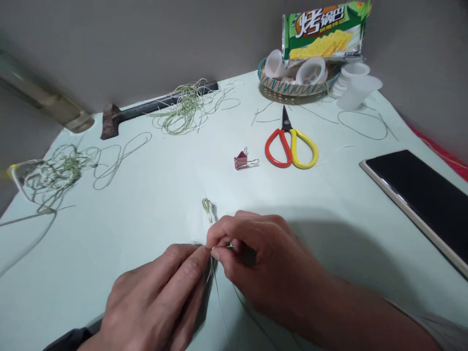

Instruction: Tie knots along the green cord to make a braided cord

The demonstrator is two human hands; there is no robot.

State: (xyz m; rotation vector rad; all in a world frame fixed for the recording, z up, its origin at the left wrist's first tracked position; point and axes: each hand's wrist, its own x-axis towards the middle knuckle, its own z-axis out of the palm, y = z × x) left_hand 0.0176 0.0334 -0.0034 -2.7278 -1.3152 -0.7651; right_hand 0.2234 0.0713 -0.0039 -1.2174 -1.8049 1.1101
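A small braided cord (206, 206), green and white with a loop at its far end, lies on the pale table and runs down between my hands. My left hand (157, 287) presses its closed fingertips on the cord from the left. From the right, my right hand (256, 253) pinches the cord's strands between thumb and forefinger, its tips touching those of the left. Thin loose strands (219, 292) trail toward me below the fingers. The exact spot where the cord is gripped is mostly hidden by the fingertips.
Beyond my hands lie a binder clip (241, 160) and scissors (287, 141). Tangled cords (186, 109) rest across a hammer (146, 108); another tangle (69, 168) is at left. A basket (292, 88) with cups and a snack packet (325, 31) stands at back; a phone (420, 195) is right.
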